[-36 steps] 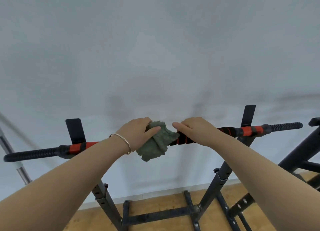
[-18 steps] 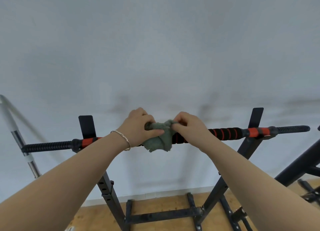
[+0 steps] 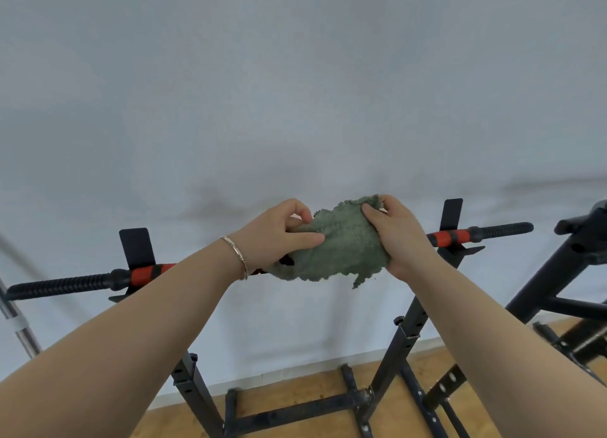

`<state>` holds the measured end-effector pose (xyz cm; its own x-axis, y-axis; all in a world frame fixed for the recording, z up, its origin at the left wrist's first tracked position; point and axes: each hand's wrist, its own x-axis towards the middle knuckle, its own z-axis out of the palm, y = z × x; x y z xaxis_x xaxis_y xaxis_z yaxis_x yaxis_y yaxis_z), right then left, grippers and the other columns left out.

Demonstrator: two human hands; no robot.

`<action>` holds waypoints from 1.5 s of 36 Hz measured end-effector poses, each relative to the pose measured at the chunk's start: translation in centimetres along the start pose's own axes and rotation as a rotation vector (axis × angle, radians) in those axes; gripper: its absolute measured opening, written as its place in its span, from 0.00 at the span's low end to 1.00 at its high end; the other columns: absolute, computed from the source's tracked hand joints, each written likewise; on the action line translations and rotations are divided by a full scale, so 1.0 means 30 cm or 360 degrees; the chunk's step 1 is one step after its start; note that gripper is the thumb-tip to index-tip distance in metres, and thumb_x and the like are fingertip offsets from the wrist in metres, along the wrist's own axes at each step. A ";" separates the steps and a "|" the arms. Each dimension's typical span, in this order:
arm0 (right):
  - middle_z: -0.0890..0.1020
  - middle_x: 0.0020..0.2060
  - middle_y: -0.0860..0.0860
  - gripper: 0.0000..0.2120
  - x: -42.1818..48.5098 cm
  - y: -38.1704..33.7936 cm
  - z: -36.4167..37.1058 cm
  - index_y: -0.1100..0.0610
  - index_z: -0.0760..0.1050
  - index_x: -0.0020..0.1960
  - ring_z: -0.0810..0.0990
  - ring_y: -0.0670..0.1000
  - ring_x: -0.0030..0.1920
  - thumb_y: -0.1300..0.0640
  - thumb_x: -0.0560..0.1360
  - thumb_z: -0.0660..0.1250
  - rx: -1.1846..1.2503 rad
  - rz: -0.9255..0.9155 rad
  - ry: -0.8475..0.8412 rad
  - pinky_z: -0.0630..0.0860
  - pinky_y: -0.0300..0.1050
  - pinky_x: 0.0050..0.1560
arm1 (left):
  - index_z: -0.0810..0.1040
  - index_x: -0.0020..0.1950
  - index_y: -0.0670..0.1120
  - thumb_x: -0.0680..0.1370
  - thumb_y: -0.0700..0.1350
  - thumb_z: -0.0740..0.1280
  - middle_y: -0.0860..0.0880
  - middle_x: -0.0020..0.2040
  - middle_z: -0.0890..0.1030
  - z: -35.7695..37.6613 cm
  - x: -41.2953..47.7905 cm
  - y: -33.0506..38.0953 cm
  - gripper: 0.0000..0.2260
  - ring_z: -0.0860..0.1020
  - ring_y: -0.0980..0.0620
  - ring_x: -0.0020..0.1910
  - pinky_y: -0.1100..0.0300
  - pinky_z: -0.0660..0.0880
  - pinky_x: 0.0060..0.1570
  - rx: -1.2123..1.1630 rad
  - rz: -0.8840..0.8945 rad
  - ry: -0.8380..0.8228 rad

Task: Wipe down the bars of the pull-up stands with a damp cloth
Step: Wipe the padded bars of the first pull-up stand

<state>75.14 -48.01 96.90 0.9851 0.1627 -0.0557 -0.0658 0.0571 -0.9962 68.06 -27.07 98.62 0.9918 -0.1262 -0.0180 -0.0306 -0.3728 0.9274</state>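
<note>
Both hands stretch the green cloth (image 3: 341, 250) out at the bar (image 3: 486, 231).
The pale wall (image 3: 295, 92) backs the black pull-up stand (image 3: 404, 336), whose bar carries red grips. The green cloth hides the bar's middle; the left hand (image 3: 276, 237) pinches its left edge, and the right hand (image 3: 400, 237) grips its upper right corner. A bracelet (image 3: 238, 257) circles the left wrist.

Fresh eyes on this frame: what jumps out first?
The ragged green cloth, stretched between both hands at centre frame: the left hand pinches its left edge, the right hand grips its right side. Behind it, the black pull-up bar with orange-red grip bands runs across the stand, against a plain pale wall.
</note>
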 end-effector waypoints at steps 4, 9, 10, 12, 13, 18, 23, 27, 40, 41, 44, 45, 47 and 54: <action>0.85 0.50 0.56 0.04 0.026 -0.011 -0.057 0.56 0.78 0.55 0.84 0.57 0.50 0.57 0.81 0.66 -0.0221 -0.0070 0.0008 0.82 0.57 0.53 | 0.72 0.56 0.49 0.76 0.46 0.73 0.52 0.43 0.84 0.004 0.033 -0.001 0.13 0.79 0.52 0.40 0.54 0.75 0.49 0.0022 0.0017 0.0076; 0.84 0.51 0.55 0.07 0.104 -0.004 -0.110 0.55 0.76 0.56 0.83 0.58 0.49 0.54 0.80 0.67 -0.0660 -0.0179 0.0084 0.82 0.56 0.51 | 0.72 0.58 0.54 0.74 0.50 0.75 0.52 0.48 0.80 -0.003 0.088 -0.051 0.17 0.78 0.53 0.44 0.58 0.75 0.47 0.0414 0.0034 0.0367; 0.83 0.51 0.54 0.08 0.120 -0.001 -0.115 0.54 0.75 0.57 0.83 0.56 0.48 0.52 0.79 0.68 -0.0820 -0.0188 0.0077 0.82 0.54 0.48 | 0.72 0.59 0.54 0.75 0.50 0.74 0.53 0.50 0.78 -0.004 0.094 -0.066 0.16 0.77 0.54 0.45 0.58 0.74 0.47 0.0491 0.0033 0.0412; 0.80 0.52 0.50 0.15 0.142 0.015 -0.119 0.50 0.71 0.61 0.80 0.54 0.50 0.47 0.78 0.68 -0.1382 -0.0273 0.0070 0.79 0.53 0.49 | 0.72 0.61 0.53 0.77 0.49 0.70 0.54 0.53 0.75 -0.012 0.104 -0.100 0.14 0.76 0.54 0.49 0.59 0.72 0.49 0.0684 0.0060 0.0501; 0.78 0.55 0.50 0.18 0.147 0.027 -0.116 0.49 0.71 0.63 0.78 0.55 0.53 0.45 0.77 0.68 -0.1732 -0.0430 0.0116 0.76 0.54 0.54 | 0.72 0.62 0.52 0.79 0.49 0.68 0.53 0.54 0.74 -0.020 0.108 -0.119 0.12 0.76 0.53 0.50 0.59 0.72 0.51 0.0780 0.0079 0.0541; 0.81 0.52 0.50 0.24 0.099 0.140 -0.012 0.54 0.79 0.57 0.78 0.56 0.53 0.38 0.77 0.55 -0.2034 -0.1299 -0.0317 0.70 0.51 0.56 | 0.74 0.52 0.47 0.84 0.48 0.55 0.49 0.47 0.78 -0.073 0.110 -0.209 0.10 0.76 0.47 0.47 0.51 0.74 0.49 0.1284 -0.0109 0.0451; 0.80 0.46 0.48 0.33 0.090 0.247 0.081 0.53 0.75 0.62 0.77 0.54 0.40 0.29 0.77 0.49 -0.2483 -0.1503 -0.0432 0.73 0.49 0.42 | 0.71 0.46 0.43 0.84 0.54 0.46 0.48 0.39 0.79 -0.099 0.092 -0.243 0.21 0.77 0.43 0.44 0.55 0.72 0.42 0.1621 -0.0468 0.0052; 0.75 0.32 0.50 0.30 0.108 0.266 0.116 0.55 0.76 0.52 0.71 0.54 0.28 0.31 0.79 0.49 -0.2509 -0.1669 -0.0264 0.66 0.45 0.29 | 0.78 0.42 0.43 0.82 0.63 0.42 0.47 0.35 0.84 -0.064 0.093 -0.212 0.33 0.82 0.48 0.33 0.58 0.77 0.44 0.1573 -0.0640 -0.0055; 0.70 0.32 0.52 0.17 0.202 0.142 0.204 0.58 0.66 0.38 0.67 0.53 0.33 0.53 0.82 0.51 -0.2556 -0.0687 -0.0722 0.61 0.45 0.32 | 0.72 0.66 0.48 0.78 0.44 0.65 0.48 0.37 0.71 -0.012 -0.011 -0.307 0.16 0.67 0.46 0.30 0.60 0.62 0.26 0.2557 0.0133 0.0249; 0.69 0.33 0.52 0.18 0.213 0.126 0.216 0.58 0.64 0.36 0.66 0.53 0.34 0.53 0.83 0.50 -0.2428 -0.0468 -0.0784 0.61 0.46 0.34 | 0.78 0.58 0.47 0.74 0.43 0.70 0.48 0.33 0.70 -0.007 -0.018 -0.325 0.13 0.64 0.47 0.27 0.60 0.62 0.26 0.2547 0.0215 0.0339; 0.72 0.38 0.53 0.19 0.224 0.121 0.227 0.58 0.68 0.38 0.69 0.54 0.39 0.50 0.83 0.50 -0.2268 -0.0336 -0.0835 0.66 0.47 0.40 | 0.77 0.45 0.44 0.67 0.38 0.75 0.47 0.30 0.67 -0.008 -0.017 -0.364 0.11 0.60 0.49 0.26 0.60 0.61 0.27 0.2434 0.0396 0.0524; 0.76 0.42 0.54 0.21 0.220 0.134 0.223 0.57 0.73 0.41 0.73 0.55 0.43 0.48 0.83 0.50 -0.2287 -0.0485 -0.0715 0.70 0.49 0.44 | 0.76 0.48 0.44 0.69 0.38 0.74 0.46 0.32 0.66 -0.005 -0.020 -0.353 0.11 0.61 0.48 0.27 0.59 0.61 0.28 0.2457 0.0344 0.0484; 0.80 0.46 0.55 0.22 0.210 0.177 0.199 0.58 0.78 0.44 0.76 0.58 0.47 0.47 0.83 0.52 -0.2286 -0.1183 -0.0288 0.75 0.53 0.47 | 0.70 0.58 0.47 0.75 0.41 0.67 0.47 0.38 0.65 0.004 -0.017 -0.345 0.13 0.66 0.47 0.31 0.57 0.62 0.31 0.2517 0.0216 0.0363; 0.81 0.49 0.51 0.24 0.135 0.298 0.112 0.54 0.76 0.62 0.79 0.57 0.33 0.41 0.84 0.48 -0.2160 -0.1835 -0.0265 0.72 0.47 0.28 | 0.69 0.50 0.46 0.84 0.49 0.52 0.49 0.38 0.71 -0.073 0.070 -0.216 0.11 0.72 0.46 0.39 0.53 0.73 0.39 0.2013 -0.0167 0.0067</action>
<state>78.01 -43.54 88.00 0.4034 0.7233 0.5604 0.8244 -0.5530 0.1202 70.63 -22.92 93.38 0.9991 -0.0222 -0.0360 -0.0250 -0.9964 -0.0807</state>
